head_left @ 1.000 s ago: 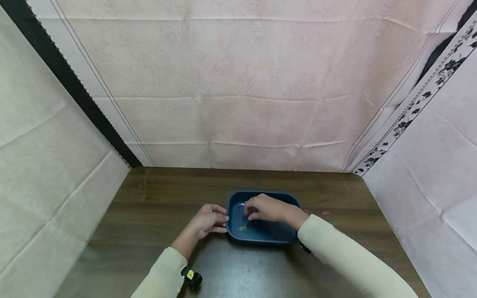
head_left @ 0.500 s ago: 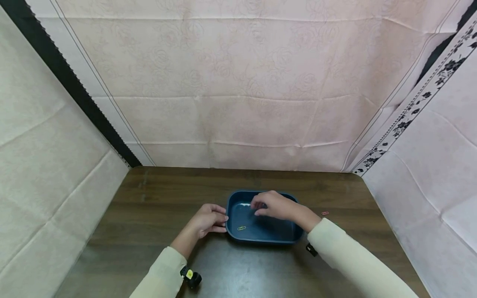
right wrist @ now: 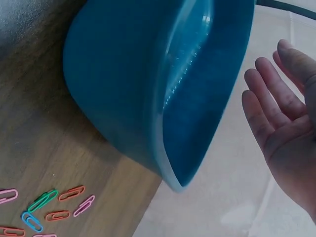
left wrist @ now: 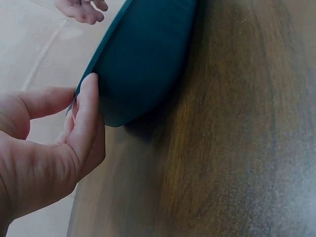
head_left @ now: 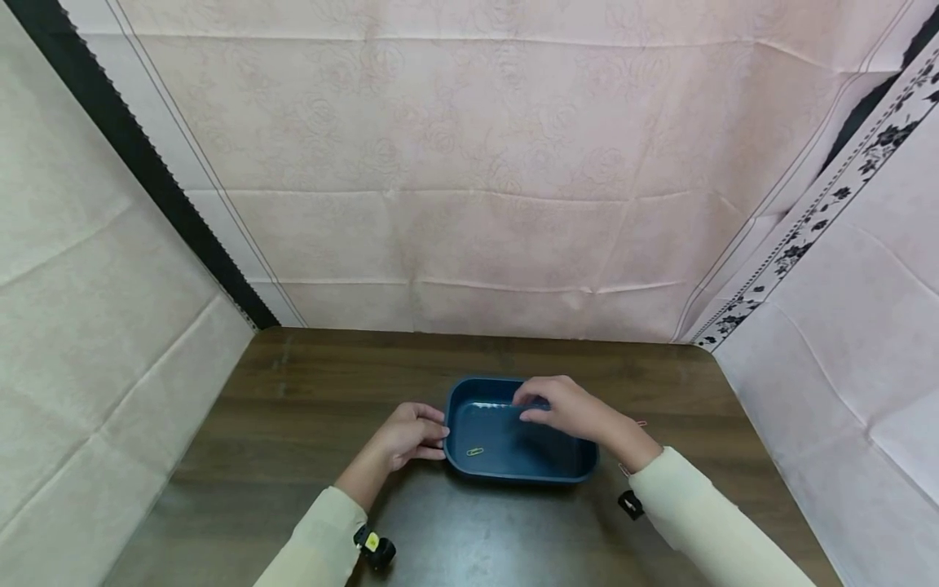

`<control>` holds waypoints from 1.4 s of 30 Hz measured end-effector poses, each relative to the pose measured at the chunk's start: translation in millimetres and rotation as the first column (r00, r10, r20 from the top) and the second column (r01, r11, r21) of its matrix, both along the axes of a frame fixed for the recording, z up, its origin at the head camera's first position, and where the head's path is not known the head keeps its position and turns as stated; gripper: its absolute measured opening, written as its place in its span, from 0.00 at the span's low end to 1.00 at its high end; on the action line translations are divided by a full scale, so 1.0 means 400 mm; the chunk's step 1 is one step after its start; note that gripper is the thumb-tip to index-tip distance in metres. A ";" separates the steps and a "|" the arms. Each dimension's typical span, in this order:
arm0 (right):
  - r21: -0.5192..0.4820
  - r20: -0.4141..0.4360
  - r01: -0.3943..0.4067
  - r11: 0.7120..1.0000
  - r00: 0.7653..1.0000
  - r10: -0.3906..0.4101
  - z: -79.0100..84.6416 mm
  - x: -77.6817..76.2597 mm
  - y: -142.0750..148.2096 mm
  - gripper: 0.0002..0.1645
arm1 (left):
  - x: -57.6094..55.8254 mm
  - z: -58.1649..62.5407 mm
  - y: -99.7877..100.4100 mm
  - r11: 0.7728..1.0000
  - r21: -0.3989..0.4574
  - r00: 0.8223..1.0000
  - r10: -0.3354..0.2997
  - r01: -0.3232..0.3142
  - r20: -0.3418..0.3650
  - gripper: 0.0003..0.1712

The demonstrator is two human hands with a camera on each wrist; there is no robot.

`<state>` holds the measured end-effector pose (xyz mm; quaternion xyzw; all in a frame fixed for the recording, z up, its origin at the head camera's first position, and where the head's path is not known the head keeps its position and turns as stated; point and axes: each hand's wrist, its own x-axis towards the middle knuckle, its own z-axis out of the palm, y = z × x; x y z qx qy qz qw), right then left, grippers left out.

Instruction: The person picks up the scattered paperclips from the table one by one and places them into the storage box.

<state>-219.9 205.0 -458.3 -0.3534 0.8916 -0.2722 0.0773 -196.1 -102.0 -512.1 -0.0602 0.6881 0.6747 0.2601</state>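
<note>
Gripping tray rim w/ L hand, R hand over tray

L hand [head_left: 412, 436] is at left end of blue tray [head_left: 513, 456]; digits clamped on the rim, one each side of it, per L wrist cam. Tray sits on brown wood table [head_left: 330, 383], a bit right of ctr. R hand [head_left: 563, 408] is above far right part of tray, apart from it; fingers slightly bent, thumb apart from fingertips.

Yellow clip [head_left: 475, 451] lies in tray, near left corner. More paper clips on table right of tray, partly behind R forearm in head view. R wrist cam shows them better: green clip [right wrist: 43, 201], blue clip [right wrist: 31, 222] touching or v. close to it (can't tell), orange clip [right wrist: 58, 216], pink clip [right wrist: 84, 206], plus others, some cut off by the frame edge.

Pale sleeves [head_left: 319, 534] on both arms, w/ black device [head_left: 380, 550] on L wrist (yellow patch on it) & another on R. Pale cloth [head_left: 469, 163] hangs beyond table's far edge; similar cloth left & right.
</note>
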 end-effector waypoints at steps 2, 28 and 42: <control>-0.017 -0.004 0.013 1.000 1.000 -0.013 0.003 0.006 0.010 0.13 | 0.000 -0.001 0.000 1.000 0.003 1.000 -0.001 0.001 0.001 0.18; -0.088 -0.024 0.208 0.974 0.977 -0.211 0.013 0.076 0.159 0.21 | -0.002 -0.003 -0.001 1.000 0.000 1.000 -0.015 0.015 -0.006 0.18; -0.049 -0.035 0.275 0.960 0.960 -0.277 0.010 0.081 0.251 0.24 | -0.005 -0.009 -0.001 1.000 0.007 1.000 -0.014 0.014 -0.001 0.19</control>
